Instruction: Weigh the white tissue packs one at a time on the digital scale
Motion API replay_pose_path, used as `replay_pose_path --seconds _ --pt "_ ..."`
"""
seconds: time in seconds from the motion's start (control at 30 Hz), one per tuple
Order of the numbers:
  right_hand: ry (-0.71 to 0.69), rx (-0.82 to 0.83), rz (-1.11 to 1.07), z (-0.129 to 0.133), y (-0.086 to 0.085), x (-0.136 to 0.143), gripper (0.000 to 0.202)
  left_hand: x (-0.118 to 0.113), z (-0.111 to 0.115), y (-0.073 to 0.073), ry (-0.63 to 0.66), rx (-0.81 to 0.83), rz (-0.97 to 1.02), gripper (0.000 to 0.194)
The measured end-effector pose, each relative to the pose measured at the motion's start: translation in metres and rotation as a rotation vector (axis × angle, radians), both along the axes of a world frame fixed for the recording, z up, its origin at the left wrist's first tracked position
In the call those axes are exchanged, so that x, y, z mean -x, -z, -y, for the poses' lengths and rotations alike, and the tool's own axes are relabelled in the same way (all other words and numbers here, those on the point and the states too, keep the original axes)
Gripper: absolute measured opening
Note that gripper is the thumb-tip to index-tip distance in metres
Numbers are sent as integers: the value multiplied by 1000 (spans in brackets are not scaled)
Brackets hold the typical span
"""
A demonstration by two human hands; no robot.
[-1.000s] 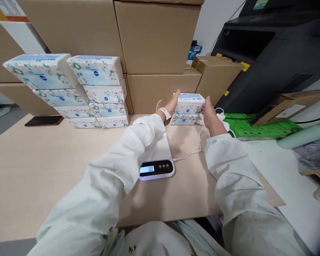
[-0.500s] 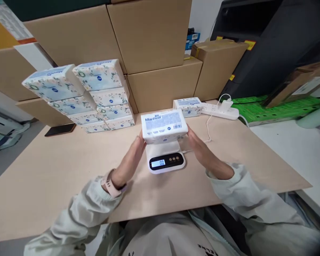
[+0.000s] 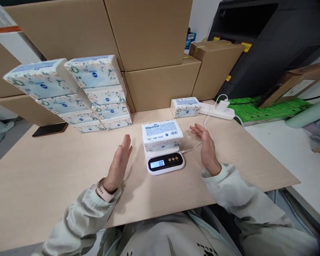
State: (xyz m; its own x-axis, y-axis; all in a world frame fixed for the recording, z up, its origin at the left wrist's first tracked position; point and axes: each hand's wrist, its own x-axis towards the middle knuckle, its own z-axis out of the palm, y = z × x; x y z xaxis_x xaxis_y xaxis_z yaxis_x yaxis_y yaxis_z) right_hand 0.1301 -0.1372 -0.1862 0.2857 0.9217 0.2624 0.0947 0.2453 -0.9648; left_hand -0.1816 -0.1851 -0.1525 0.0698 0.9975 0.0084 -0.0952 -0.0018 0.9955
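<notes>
A pack of tissues (image 3: 162, 134) marked "Manhua" rests on top of a white digital scale (image 3: 166, 164), whose lit display reads 0.0. To the left of the pack, apart from it, is my left hand (image 3: 119, 163), open and with its fingers stretched out. My right hand (image 3: 206, 147) is on the other side, also open and touching nothing. Its palm faces the pack across a gap.
Two stacks of tissue packs (image 3: 96, 74) stand at the back left beside a phone (image 3: 49, 129). Another tissue pack (image 3: 186, 107) lies at the back near a white power strip (image 3: 218, 111). Cardboard boxes (image 3: 160, 85) line the table's (image 3: 69, 177) rear.
The tissue pack was between both hands above the scale and now sits on it. Both hands have let go and moved outward, away from the pack.
</notes>
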Motion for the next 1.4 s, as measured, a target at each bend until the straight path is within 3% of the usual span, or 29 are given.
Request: replay_pose_path --seconds 0.17,0.83,1.4 --pt "63 -55 -6 -3 3 -6 65 7 -3 5 -75 71 60 75" --pt "32 -101 -85 -6 6 -3 59 7 -5 8 -48 115 52 74" --pt "-37 -49 -9 3 1 4 61 -2 -4 4 -4 109 10 73"
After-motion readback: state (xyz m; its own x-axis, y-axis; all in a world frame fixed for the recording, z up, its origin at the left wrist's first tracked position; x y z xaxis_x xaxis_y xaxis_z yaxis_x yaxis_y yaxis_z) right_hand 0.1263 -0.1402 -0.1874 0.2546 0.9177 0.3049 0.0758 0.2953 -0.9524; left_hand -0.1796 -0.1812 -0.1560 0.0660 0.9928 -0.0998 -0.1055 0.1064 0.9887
